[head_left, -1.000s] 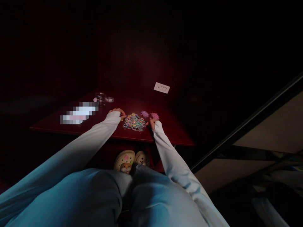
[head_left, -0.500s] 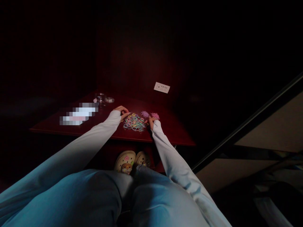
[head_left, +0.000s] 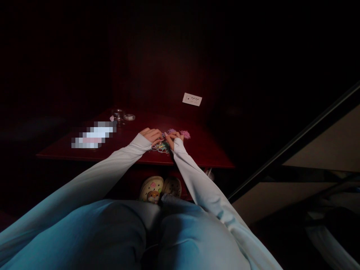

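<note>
My left hand (head_left: 152,135) and my right hand (head_left: 173,138) are close together above a pile of small pastel hair ties (head_left: 161,148). The fingers of both hands are bent into pinches, tips nearly meeting. A small bluish-purple bit shows between them, too small to make out. Most of the pile is hidden under the hands. Just behind my right hand lie a purple bunch of small bands (head_left: 171,131), partly covered by the fingers, and a pink bunch (head_left: 185,134).
On the dark red table (head_left: 126,153), a clear jar (head_left: 118,114) stands at the back left, with a round lid (head_left: 129,117) beside it. A blurred-out bright object (head_left: 94,135) lies at the left. A white wall socket (head_left: 192,99) sits behind. My clogs (head_left: 152,189) are below the table's edge.
Both hands have moved inward over the hair tie pile, from its two sides to fingertips nearly together. The pile is now mostly covered. The view has shifted slightly.
</note>
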A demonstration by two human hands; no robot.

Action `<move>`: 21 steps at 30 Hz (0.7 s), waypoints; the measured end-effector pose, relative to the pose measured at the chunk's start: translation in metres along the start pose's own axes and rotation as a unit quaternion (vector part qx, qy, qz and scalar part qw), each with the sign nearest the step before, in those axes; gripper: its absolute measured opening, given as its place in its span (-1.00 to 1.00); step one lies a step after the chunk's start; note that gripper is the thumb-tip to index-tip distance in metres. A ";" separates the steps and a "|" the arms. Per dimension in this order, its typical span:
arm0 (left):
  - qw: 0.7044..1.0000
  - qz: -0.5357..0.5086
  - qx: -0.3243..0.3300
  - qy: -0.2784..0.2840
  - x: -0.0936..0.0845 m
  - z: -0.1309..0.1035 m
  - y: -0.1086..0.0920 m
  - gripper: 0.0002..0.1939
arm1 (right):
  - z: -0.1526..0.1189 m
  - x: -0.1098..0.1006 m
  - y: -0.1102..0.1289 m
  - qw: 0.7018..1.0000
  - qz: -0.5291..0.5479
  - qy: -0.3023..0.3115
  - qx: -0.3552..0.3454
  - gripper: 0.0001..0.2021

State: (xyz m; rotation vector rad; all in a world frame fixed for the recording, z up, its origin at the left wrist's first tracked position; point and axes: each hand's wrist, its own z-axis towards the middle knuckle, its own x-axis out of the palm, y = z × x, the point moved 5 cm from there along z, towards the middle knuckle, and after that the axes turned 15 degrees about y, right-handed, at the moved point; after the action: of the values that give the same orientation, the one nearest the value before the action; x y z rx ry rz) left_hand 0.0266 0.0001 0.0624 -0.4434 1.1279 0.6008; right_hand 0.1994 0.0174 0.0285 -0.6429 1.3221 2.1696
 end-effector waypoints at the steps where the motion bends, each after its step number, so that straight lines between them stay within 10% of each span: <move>1: 1.000 0.006 0.005 0.001 0.001 0.001 0.000 -0.81 | -0.001 -0.002 0.002 1.000 -0.005 0.002 0.012 -0.57; 21: 0.999 0.001 -0.052 -0.008 -0.001 0.002 0.003 -0.72 | -0.010 -0.013 0.013 0.999 0.031 -0.007 -0.016 -0.68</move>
State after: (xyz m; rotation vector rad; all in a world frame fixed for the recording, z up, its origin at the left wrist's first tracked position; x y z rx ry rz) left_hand 0.0253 0.0032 0.0636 -0.5256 1.0844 0.6666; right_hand 0.2022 0.0006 0.0417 -0.6067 1.3187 2.2450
